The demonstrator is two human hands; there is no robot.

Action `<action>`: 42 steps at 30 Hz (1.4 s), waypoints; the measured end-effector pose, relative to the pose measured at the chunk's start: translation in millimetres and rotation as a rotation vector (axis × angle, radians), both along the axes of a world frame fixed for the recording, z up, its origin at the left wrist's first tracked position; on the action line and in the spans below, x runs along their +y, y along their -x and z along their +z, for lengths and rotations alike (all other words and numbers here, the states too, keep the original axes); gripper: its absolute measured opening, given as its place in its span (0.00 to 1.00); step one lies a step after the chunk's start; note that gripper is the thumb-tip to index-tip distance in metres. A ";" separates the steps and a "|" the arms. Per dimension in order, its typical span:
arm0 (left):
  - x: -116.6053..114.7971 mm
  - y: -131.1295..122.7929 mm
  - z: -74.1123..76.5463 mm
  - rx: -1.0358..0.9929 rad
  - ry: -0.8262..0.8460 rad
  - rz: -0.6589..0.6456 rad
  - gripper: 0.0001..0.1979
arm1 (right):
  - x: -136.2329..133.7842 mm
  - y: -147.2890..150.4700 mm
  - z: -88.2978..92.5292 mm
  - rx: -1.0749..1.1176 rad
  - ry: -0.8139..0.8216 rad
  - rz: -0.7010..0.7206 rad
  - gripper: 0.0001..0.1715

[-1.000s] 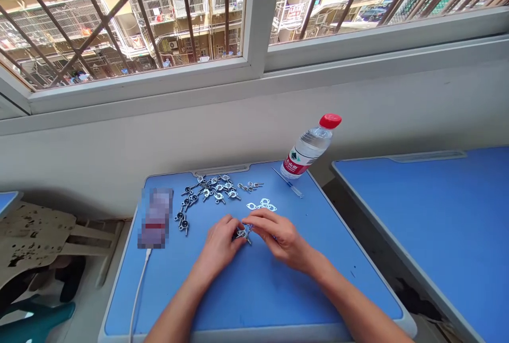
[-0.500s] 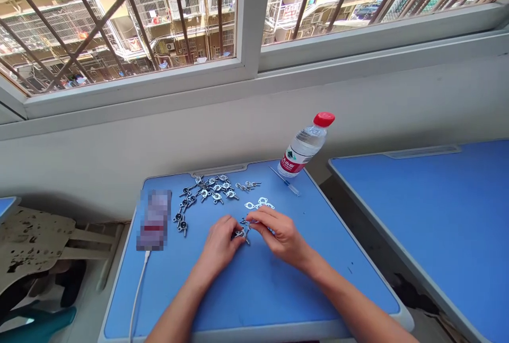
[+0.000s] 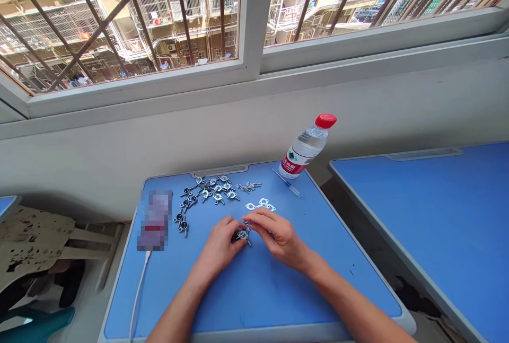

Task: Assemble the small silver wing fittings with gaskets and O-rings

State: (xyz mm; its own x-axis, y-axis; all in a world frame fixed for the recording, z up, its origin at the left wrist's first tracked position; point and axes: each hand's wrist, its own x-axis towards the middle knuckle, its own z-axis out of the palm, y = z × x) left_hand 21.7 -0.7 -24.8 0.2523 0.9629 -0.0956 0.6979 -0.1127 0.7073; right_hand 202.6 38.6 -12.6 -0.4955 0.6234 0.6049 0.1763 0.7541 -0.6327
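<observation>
Near the middle of the blue desk (image 3: 234, 300), my left hand (image 3: 223, 242) pinches a small silver metal part (image 3: 243, 235) with a short stem between thumb and fingers. My right hand (image 3: 278, 231) is closed just to the right, its fingertips pressed together at the far side of that part. What those fingertips hold is too small and covered to name. Flat silver oval plates (image 3: 262, 204) with holes lie just beyond my right hand. Several similar metal parts (image 3: 218, 188), some with dark round centres, are spread at the back left.
A blurred phone-like object (image 3: 155, 220) with a white cable (image 3: 139, 290) lies at the left. A red-capped water bottle (image 3: 304, 147) stands at the back right, beside a slim pen-like tool (image 3: 287, 183). Small loose pieces (image 3: 249, 186) sit near the back. Another blue desk (image 3: 429, 194) is to the right.
My right fingertips have shifted slightly over the part, and its ring now shows more clearly beside my left thumb. The view has moved a little; other things lie where they were.
</observation>
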 end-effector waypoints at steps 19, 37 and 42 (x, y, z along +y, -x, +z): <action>-0.2 -6.5 -3.6 0.137 -0.142 -0.067 0.05 | -3.2 -3.4 7.9 -0.070 -0.051 -0.016 0.11; -0.3 -6.4 -11.7 0.038 -0.137 -0.029 0.08 | -3.8 -1.5 9.4 0.044 0.019 -0.034 0.10; 2.7 -5.4 -13.7 0.037 -0.103 0.004 0.09 | -1.4 2.6 6.0 0.068 0.003 0.037 0.13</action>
